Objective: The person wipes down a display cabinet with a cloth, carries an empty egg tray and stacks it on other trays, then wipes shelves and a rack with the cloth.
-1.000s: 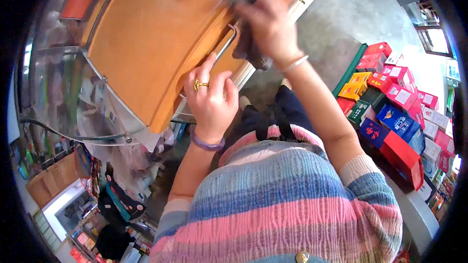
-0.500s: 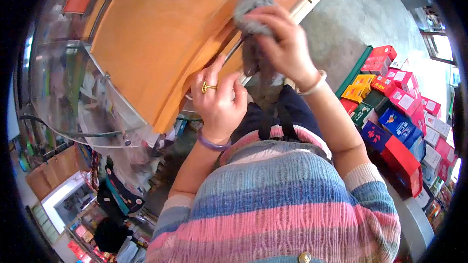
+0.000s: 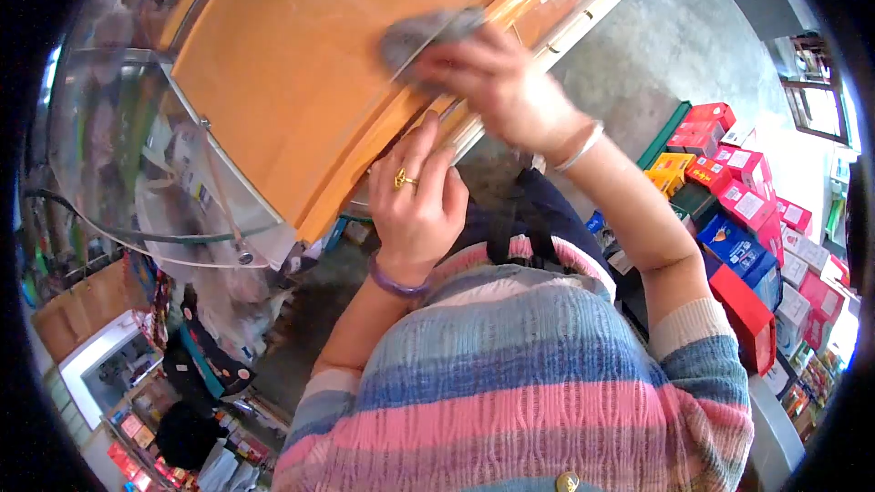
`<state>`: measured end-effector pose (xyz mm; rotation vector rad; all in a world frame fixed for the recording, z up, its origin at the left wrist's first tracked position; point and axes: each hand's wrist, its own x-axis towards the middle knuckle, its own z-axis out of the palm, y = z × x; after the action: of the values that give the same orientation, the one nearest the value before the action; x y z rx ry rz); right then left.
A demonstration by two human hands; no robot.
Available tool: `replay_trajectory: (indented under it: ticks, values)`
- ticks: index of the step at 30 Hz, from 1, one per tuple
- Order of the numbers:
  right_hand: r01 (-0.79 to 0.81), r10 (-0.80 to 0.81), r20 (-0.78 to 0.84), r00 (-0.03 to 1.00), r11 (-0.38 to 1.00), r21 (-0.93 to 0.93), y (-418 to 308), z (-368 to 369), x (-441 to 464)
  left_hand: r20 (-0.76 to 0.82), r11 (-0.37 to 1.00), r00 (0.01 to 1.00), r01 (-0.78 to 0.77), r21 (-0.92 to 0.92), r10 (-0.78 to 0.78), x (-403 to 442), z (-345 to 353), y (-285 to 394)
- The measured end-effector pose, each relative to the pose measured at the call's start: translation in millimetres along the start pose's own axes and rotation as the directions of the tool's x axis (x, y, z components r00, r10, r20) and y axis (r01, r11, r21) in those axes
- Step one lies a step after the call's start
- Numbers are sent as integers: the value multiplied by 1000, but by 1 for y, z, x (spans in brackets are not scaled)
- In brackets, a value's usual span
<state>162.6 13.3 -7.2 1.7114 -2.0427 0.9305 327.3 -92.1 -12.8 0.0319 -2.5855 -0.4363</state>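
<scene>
Right hand (image 3: 524,96) clutches grey cloth (image 3: 427,42) over wooden panel (image 3: 283,82)

Right forearm angles up and inward, blurred fingers bunched around the cloth near the panel's edge; left hand (image 3: 418,210) is raised alongside, index finger extended, others bent, their grip impossible to tell

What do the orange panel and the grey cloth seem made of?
The panel: probably wood or wood-look laminate, smooth with a soft sheen, going by its even, warm orange tone. The cloth: likely fabric, matte, as it looks bunched and shineless; blur hides any weave.
</scene>
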Motion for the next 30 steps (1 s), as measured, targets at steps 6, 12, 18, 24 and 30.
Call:
replay_trajectory:
  ticks: [6, 12, 18, 24, 30]
  values:
    - [-30, 29, -22, 999, 998, -55, -10, 2, -3, -4, 999, 1000, 21, -25, -22, 2, -2, 5]
    - [-64, 67, 29, 997, 992, -109, 3, -7, -1, -2, 998, 1000, 2, -66, -2, -1, -4, -2]
    - [-62, 62, 38, 997, 998, 23, -24, 2, 2, -7, 999, 1000, 24, -45, -25, 2, -3, 4]
    - [-124, 131, 40, 991, 980, -156, 10, -19, 2, -33, 996, 999, -13, -91, 10, -1, -2, -3]
    - [-63, 60, 113, 992, 998, 18, -34, 6, 6, -28, 999, 1000, 5, -31, -6, -1, -4, 2]
